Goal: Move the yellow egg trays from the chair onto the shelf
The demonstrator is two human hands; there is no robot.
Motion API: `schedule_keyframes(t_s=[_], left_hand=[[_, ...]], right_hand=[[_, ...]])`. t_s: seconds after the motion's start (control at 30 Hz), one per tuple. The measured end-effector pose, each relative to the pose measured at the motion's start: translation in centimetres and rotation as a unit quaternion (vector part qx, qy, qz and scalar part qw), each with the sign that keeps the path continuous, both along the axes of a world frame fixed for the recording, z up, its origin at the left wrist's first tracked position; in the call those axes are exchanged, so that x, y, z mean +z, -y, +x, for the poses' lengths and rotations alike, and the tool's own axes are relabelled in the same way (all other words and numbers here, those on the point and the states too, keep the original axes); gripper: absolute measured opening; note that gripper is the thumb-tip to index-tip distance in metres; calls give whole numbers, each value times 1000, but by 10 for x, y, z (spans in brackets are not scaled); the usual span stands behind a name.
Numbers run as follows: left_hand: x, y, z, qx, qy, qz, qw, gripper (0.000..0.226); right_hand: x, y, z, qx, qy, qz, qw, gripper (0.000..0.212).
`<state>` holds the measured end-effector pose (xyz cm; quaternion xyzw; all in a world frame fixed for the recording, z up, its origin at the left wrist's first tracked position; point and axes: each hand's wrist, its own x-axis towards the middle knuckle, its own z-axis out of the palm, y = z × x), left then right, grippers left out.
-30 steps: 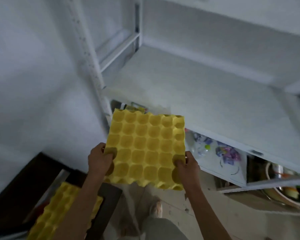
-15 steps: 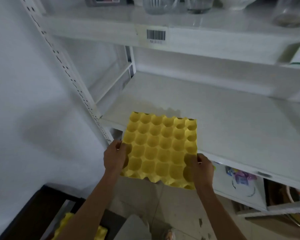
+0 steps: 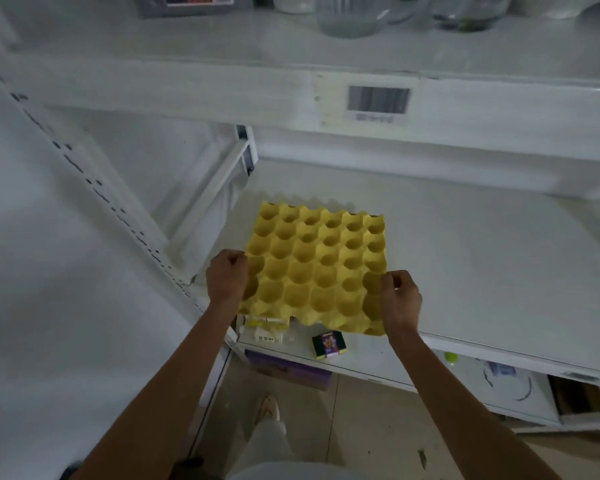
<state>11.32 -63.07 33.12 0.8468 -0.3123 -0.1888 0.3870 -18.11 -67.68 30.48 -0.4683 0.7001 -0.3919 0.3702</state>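
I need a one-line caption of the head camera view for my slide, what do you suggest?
Both hands, left hand and right hand, grip a yellow egg tray at the front of a white shelf.

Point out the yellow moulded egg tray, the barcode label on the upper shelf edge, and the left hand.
Yellow moulded egg tray (image 3: 321, 268), head view: central cups.
Barcode label (image 3: 378, 99), head view: striped middle.
Left hand (image 3: 226, 276), head view: back of the hand.
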Motion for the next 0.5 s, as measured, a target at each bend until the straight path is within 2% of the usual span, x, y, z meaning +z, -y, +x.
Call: schedule_keyframes(t_s=[0.23,0.37,0.5], left_hand=[[-11,68,79,-44,8,-10,999,29],[-14,89,104,-31,16,-10,999,30],[-20,103,114,-62,5,-7,998,29]], right_hand=[[-14,63,84,-25,-102,25,994,21],[-16,89,122,-29,-122,27,992,21],[-19,107,147,-30,-138,38,989,23]])
